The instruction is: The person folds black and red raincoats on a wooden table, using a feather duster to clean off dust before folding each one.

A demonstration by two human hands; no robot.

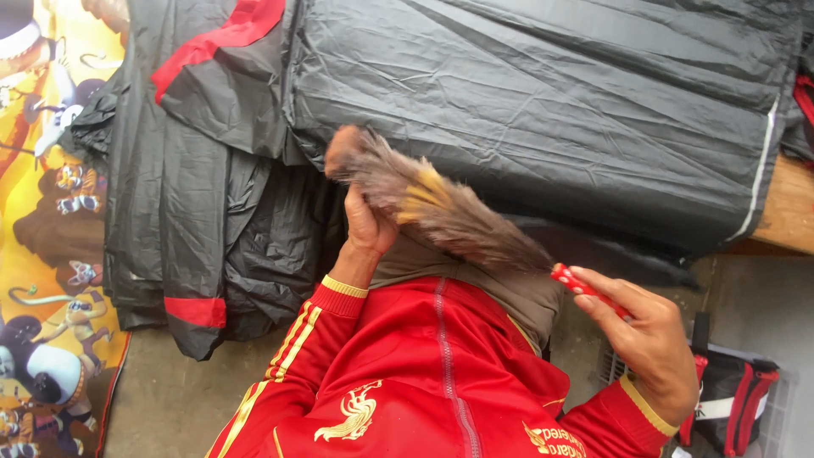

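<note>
Right hand [653, 339] pinches the duster's red handle [585, 288], fingers closed round it, thumb on top, and the handle juts up and left out of that grip. The duster [441, 208] itself slants from there across the middle of the view, brown feathers with a few yellowish quills showing, its bushy end up near the edge of the black sheet [551, 110]. Left hand [366, 222] is up under that feather head, fingers curled into the plumes from behind; how tightly they close I cannot tell, the feathers hide the tips. Both red sleeves [407, 373] with yellow cuffs fill the bottom of the view. As for progress: the feather end lies at the near edge of the sheet's big smooth fold, and nothing on the plastic shows which parts have been brushed, so I'd judge the dusting either barely begun or paused while the hand tends the feathers; the wide stretch of sheet to the right and the crumpled black bags [212, 229] with red bands on the left look equally untouched. A cartoon-print cloth [51, 254] lies far left, a black-and-red bag [733, 399] sits low right on the concrete floor [178, 399].
</note>
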